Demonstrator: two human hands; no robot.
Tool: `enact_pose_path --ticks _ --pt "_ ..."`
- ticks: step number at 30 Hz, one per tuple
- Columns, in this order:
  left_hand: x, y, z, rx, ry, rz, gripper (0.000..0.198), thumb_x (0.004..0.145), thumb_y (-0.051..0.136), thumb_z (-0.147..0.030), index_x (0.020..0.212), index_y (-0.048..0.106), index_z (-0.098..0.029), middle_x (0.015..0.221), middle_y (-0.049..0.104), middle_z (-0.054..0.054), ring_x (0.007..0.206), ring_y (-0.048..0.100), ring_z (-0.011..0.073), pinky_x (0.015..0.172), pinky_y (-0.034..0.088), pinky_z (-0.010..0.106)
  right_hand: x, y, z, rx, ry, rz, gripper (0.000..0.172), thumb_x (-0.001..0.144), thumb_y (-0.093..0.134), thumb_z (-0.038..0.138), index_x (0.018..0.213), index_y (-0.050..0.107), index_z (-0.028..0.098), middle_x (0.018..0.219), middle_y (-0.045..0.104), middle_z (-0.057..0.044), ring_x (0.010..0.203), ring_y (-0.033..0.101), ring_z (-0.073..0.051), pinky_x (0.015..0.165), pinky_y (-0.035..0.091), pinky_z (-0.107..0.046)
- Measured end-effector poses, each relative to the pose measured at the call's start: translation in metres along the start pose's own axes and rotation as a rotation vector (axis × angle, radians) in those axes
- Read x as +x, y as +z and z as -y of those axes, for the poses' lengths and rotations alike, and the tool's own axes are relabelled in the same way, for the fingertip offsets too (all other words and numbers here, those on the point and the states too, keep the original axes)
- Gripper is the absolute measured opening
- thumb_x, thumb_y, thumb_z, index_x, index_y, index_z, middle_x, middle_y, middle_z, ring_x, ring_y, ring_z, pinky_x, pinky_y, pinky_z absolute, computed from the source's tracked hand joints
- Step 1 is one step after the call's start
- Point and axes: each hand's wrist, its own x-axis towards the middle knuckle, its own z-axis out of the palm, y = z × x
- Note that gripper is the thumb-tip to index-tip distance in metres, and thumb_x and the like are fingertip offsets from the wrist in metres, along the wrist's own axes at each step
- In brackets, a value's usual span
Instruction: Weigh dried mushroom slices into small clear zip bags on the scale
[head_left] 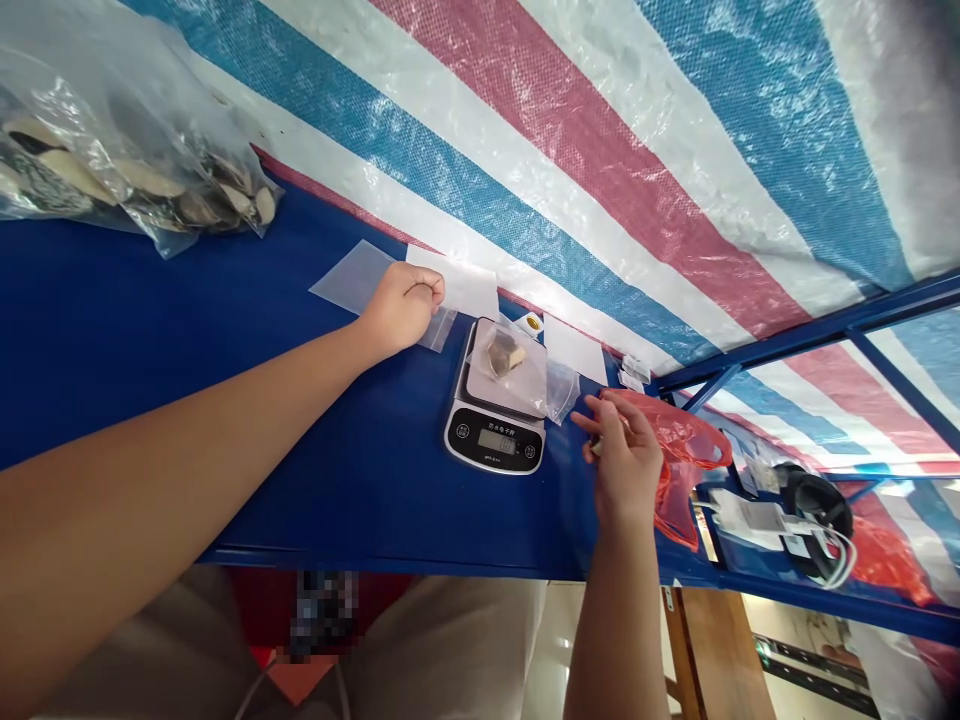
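My left hand (pixel 405 308) is closed in a fist above a flat clear zip bag (pixel 352 277). Whatever it may hold is hidden by the fingers. To its right stands a digital kitchen scale (pixel 495 440) with a small display. On the scale's plate lies a clear plastic bag (pixel 534 385) with a dark-and-pale slice (pixel 504 355) in it. Beside the scale, my right hand (pixel 626 455) has its fingers curled round a small pale piece (pixel 597 444), mostly covered. Right behind that hand is a red plastic bag (pixel 679 450).
A large clear bag of pale, dark-edged slices (pixel 135 180) lies at the far left. White paper sheets (pixel 457 280) and a small roll (pixel 533 323) lie along the striped tarp (pixel 480 150). White cables and a power strip (pixel 757 515) are at the right, by a blue metal frame (pixel 810 335).
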Motion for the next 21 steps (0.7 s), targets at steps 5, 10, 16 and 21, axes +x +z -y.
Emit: enact_pose_path --ticks 5,10,16,21 --pt "-0.001 0.001 0.003 0.026 0.047 0.009 0.019 0.067 0.046 -0.021 0.050 0.036 -0.022 0.058 0.039 0.005 0.060 0.038 0.0181 0.063 0.031 0.037 -0.002 -0.016 -0.016 0.090 0.090 -0.079 0.047 0.077 0.083 0.059 0.085 0.067 0.016 0.069 0.063 0.001 0.056 0.060 -0.011 0.039 0.037 -0.017" --pt "0.000 0.002 0.007 -0.017 0.162 -0.060 0.019 0.078 0.044 -0.023 0.059 0.042 -0.023 0.060 0.040 0.003 0.060 0.040 0.0174 0.062 0.033 0.035 0.005 -0.014 -0.033 0.212 0.242 -0.052 0.041 0.071 0.087 0.050 0.084 0.067 0.017 0.066 0.056 0.004 0.056 0.053 -0.008 0.043 0.040 -0.017" --pt "0.001 0.006 0.009 0.056 0.281 -0.124 0.035 0.101 0.034 -0.041 0.079 0.055 -0.023 0.073 0.053 0.004 0.071 0.051 0.0197 0.070 0.040 0.037 0.006 -0.021 -0.046 0.306 0.213 0.011 0.034 0.058 0.077 0.021 0.092 0.074 0.019 0.096 0.071 -0.003 0.092 0.068 -0.018 0.076 0.058 -0.029" --pt "0.000 0.008 0.009 0.086 0.290 -0.089 0.038 0.103 0.034 -0.045 0.084 0.057 -0.022 0.083 0.062 0.005 0.082 0.058 0.0210 0.079 0.044 0.036 0.002 -0.021 -0.051 0.301 0.158 0.071 0.038 0.057 0.072 0.016 0.095 0.075 0.021 0.099 0.072 -0.002 0.103 0.068 -0.018 0.102 0.053 -0.037"
